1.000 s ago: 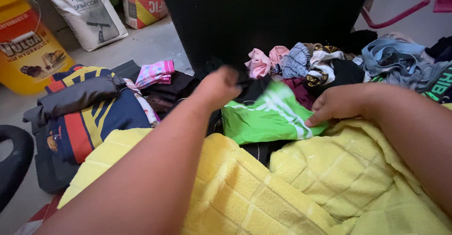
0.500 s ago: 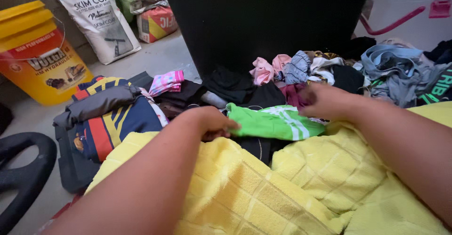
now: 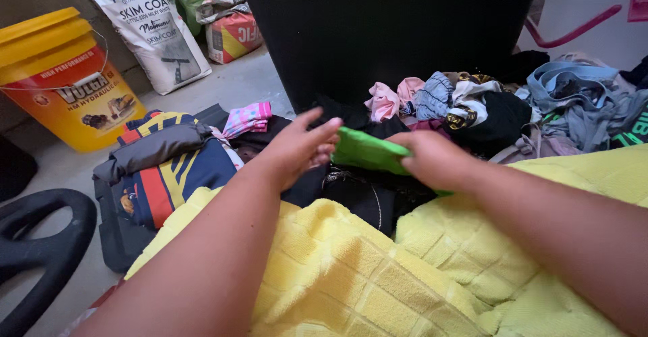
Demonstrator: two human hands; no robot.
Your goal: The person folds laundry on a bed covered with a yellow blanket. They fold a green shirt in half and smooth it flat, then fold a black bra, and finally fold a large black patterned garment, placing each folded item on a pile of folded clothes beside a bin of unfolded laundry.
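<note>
Now both my left hand (image 3: 297, 149) and right hand (image 3: 432, 160) pinch the green garment (image 3: 364, 151), mid-fold, at twelve o'clock of the yellow towel (image 3: 378, 276); squaring its edges likely comes next.

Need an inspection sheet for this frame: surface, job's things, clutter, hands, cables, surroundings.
Surface: yellow waffle-weave towel spread in front, over mixed clothes.
Job's things: folded bright green cloth, held between both hands.
Clutter: heap of mixed garments; navy, yellow and red striped shirt; pink striped cloth.
Hands: left hand fingers at the green cloth's left end; right hand closed on its right end.
Cables: nothing seen.
Surroundings: yellow plastic bucket, white sack, black panel, concrete floor.
</note>
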